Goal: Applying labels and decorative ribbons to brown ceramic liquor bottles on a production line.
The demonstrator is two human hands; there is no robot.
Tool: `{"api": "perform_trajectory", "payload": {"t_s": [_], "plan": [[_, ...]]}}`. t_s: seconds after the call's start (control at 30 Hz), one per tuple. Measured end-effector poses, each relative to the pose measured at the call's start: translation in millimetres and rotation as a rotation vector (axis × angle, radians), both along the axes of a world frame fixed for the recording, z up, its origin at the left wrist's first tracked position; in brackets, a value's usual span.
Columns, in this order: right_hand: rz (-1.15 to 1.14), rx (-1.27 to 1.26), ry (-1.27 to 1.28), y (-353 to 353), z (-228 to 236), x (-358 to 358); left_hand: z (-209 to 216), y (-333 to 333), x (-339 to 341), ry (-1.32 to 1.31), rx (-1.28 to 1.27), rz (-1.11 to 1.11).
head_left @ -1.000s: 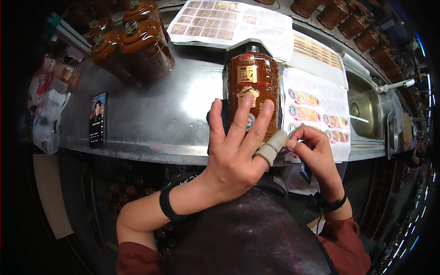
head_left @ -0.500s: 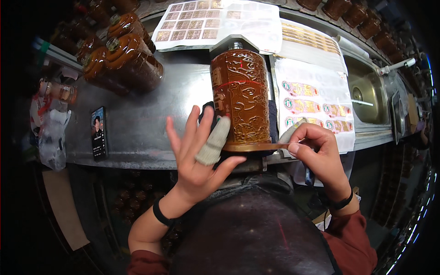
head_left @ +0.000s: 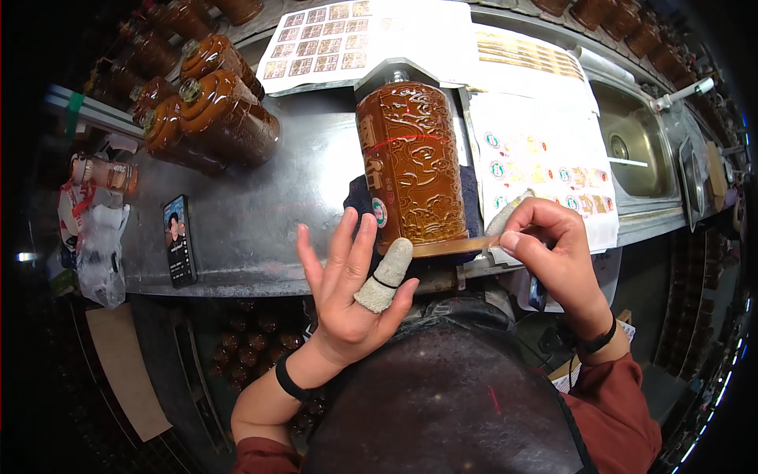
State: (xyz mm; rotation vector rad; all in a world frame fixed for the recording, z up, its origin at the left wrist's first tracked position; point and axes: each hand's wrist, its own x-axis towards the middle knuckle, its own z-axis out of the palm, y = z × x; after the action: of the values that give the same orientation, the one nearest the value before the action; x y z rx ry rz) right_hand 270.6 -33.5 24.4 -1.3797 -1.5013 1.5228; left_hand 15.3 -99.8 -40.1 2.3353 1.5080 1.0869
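A large brown bottle (head_left: 418, 170) with raised swirling relief lies on its side, its neck pointing away from me. Along its near end runs a narrow gold-brown strip (head_left: 446, 248). Between thumb and forefinger of my right hand (head_left: 557, 249) the strip's right end is pinched, off the bottle. My left hand (head_left: 347, 296) is open, its fingers spread, and the forefinger in a pale fabric cover (head_left: 387, 276) rests at the strip's left part by the bottle's edge. A round sticker (head_left: 379, 212) shows on the bottle's left side. Dark cloth (head_left: 361, 197) lies underneath.
Several brown bottles (head_left: 229, 118) stand at the left rear of the metal table (head_left: 308, 182). A phone (head_left: 179, 241) and a plastic bag (head_left: 103, 245) lie at left. Sticker sheets (head_left: 545, 134) cover the right side, beside a sink (head_left: 639, 150). Another label sheet (head_left: 324, 43) lies at the back.
My left hand has come down from the bottle's side to its near edge, uncovering the round sticker. My right hand keeps its pinch on the strip.
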Motion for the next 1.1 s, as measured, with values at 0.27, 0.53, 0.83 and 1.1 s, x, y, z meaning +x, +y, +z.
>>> {"api": "perform_trajectory", "payload": {"t_s": [0.27,0.53,0.83,1.1], "plan": [[-0.011,-0.032,0.024,3,-15,0,13,8,9,0.103,0.036,-0.031],[0.009,-0.064,0.011,4,-21,-7,23,22,21,0.157,0.144,-0.061],[0.058,-0.005,0.009,4,-26,-7,7,42,21,-0.012,0.151,-0.029],[0.047,-0.044,0.083,0,-2,-6,-6,15,0,-0.150,0.031,-0.045]]}}
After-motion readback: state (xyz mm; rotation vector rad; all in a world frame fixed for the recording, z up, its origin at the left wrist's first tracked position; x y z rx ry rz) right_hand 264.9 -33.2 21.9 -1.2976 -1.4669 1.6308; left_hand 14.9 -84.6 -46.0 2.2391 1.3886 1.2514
